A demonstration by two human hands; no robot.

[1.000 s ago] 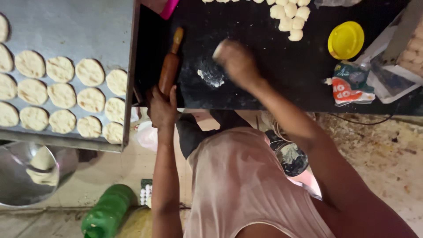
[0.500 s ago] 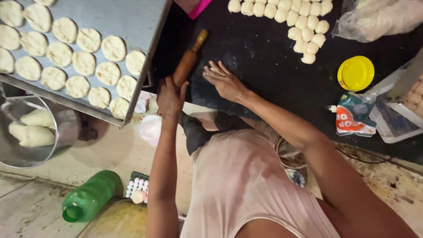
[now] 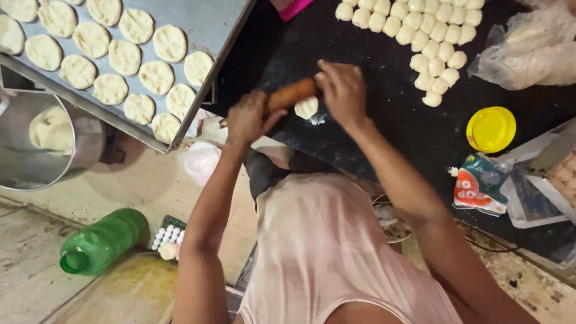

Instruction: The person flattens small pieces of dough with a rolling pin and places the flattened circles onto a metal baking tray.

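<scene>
Left hand [image 3: 249, 117] and right hand [image 3: 342, 90] each grip an end of the rolling pin [image 3: 291, 95]. Dough piece [image 3: 306, 108] sits under the pin, between both hands, on the black bench [image 3: 384, 126].

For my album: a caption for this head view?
Both hands, left hand and right hand, press a rolling pin onto dough.

A rolling pin [image 3: 291, 95] lies across a dough piece [image 3: 306, 108] on the counter [image 3: 384, 132], left hand [image 3: 249, 118] at its nine o'clock end, right hand [image 3: 342, 90] at three. A tray [image 3: 210, 36] of discs [image 3: 139, 60] sits at ten o'clock and dough balls [image 3: 420, 30] at one. A lid [image 3: 491, 128] lies at three, with a bowl [image 3: 42, 150] and bottle [image 3: 102, 241] at eight.
</scene>
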